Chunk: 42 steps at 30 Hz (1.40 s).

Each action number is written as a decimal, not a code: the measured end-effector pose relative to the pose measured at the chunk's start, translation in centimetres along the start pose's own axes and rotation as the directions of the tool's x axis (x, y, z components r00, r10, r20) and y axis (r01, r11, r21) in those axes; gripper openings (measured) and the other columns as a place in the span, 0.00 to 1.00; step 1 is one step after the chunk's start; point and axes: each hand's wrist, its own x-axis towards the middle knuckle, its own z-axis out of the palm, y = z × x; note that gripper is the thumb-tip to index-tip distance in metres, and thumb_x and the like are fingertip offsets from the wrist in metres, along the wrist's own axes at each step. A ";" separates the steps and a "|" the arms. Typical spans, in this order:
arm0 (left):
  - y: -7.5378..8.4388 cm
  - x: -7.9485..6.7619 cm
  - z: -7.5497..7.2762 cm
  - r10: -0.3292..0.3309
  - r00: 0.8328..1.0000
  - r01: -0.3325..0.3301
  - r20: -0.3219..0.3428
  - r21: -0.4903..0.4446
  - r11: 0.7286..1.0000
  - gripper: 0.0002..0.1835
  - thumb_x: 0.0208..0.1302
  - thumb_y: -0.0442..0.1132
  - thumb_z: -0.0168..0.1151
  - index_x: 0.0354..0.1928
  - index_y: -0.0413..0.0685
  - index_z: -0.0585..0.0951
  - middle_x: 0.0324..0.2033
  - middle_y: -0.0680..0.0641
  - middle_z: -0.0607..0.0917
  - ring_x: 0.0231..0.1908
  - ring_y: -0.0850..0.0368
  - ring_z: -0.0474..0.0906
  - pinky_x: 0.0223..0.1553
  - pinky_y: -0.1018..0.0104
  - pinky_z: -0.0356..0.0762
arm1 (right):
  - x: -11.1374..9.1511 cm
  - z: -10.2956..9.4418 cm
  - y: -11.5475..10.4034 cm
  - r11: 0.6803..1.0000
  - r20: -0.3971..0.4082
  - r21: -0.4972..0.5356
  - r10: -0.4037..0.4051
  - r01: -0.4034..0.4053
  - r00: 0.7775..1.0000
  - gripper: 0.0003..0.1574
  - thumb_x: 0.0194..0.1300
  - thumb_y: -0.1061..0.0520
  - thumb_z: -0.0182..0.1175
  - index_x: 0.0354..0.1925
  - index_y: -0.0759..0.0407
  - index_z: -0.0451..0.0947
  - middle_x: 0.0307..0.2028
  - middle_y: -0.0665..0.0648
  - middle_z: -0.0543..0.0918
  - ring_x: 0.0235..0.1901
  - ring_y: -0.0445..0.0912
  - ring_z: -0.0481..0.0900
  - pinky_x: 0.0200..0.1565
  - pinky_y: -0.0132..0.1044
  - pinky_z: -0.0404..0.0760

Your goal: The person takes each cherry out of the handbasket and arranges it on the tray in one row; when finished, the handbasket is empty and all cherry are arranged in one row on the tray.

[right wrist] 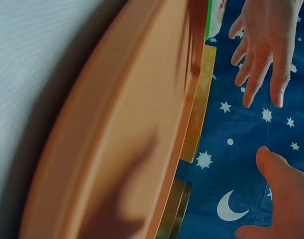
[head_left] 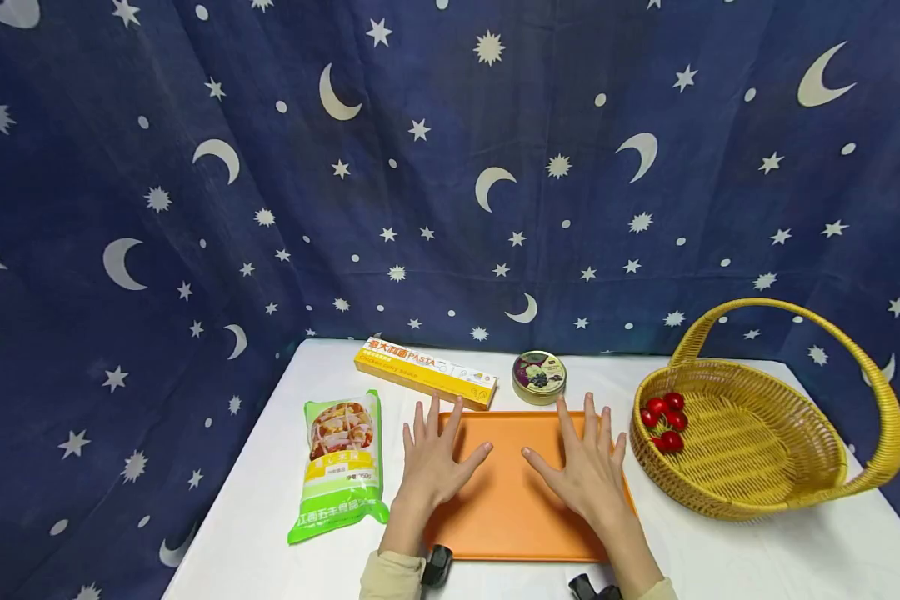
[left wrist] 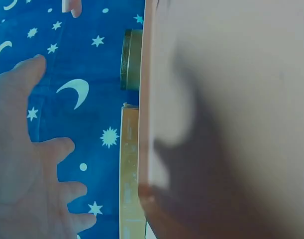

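Observation:
Both hands hover with spread fingers over an orange tray point(head_left: 521, 500) on the white table. My left hand point(head_left: 431, 467) is above the tray's left side, and my right hand point(head_left: 587, 475) is above its right side. Neither holds anything; the left wrist view shows the left palm point(left wrist: 22, 164) with nothing in it, and shadows fall on the tray. A green food bag point(head_left: 342, 467) lies left of the left hand. Behind the tray are a yellow and white pasta box point(head_left: 426, 372) and a round tin point(head_left: 539, 377) with grapes on its lid.
To the right stands a yellow woven basket point(head_left: 742, 442) with a tall arched handle. Several small red fruits or vegetables point(head_left: 673, 419) lie at its left inside. A dark blue curtain point(head_left: 450, 167) with moons and stars hangs behind the white table point(head_left: 255, 500).

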 end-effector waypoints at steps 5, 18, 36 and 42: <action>-0.6 0.1 -0.1 -0.028 1.000 0.028 0.001 -0.033 0.999 0.47 0.61 0.72 0.50 0.76 0.55 0.60 0.76 0.37 0.50 0.74 0.32 0.41 0.67 0.34 0.44 | 0.2 0.1 -0.1 1.000 0.009 0.008 -0.020 0.019 1.000 0.62 0.58 0.25 0.59 0.77 0.55 0.51 0.75 0.73 0.40 0.72 0.73 0.36 0.61 0.75 0.39; -1.4 0.2 -0.5 -0.050 0.999 0.053 0.017 -0.258 0.965 0.44 0.63 0.65 0.56 0.75 0.52 0.61 0.74 0.38 0.57 0.70 0.36 0.55 0.56 0.31 0.64 | 0.7 -0.2 -0.1 0.999 0.024 0.007 -0.050 0.050 0.998 0.61 0.58 0.27 0.59 0.77 0.56 0.52 0.74 0.74 0.42 0.71 0.74 0.38 0.61 0.75 0.41; -2.5 0.4 -0.9 -0.147 0.989 0.122 -0.023 -0.439 0.890 0.36 0.53 0.35 0.63 0.68 0.35 0.70 0.49 0.31 0.78 0.47 0.37 0.76 0.50 0.42 0.72 | 2.1 -3.4 1.5 0.994 0.020 0.086 -0.063 0.061 0.998 0.57 0.62 0.37 0.63 0.76 0.62 0.51 0.72 0.77 0.46 0.69 0.75 0.46 0.63 0.72 0.47; -3.1 0.6 -0.6 -0.160 0.987 0.145 0.001 -0.437 0.888 0.38 0.48 0.27 0.63 0.67 0.34 0.69 0.42 0.35 0.77 0.41 0.45 0.72 0.42 0.51 0.71 | 3.7 -7.3 3.0 0.996 0.032 0.076 -0.046 0.043 0.998 0.54 0.64 0.40 0.62 0.73 0.69 0.53 0.66 0.81 0.57 0.63 0.75 0.60 0.56 0.72 0.61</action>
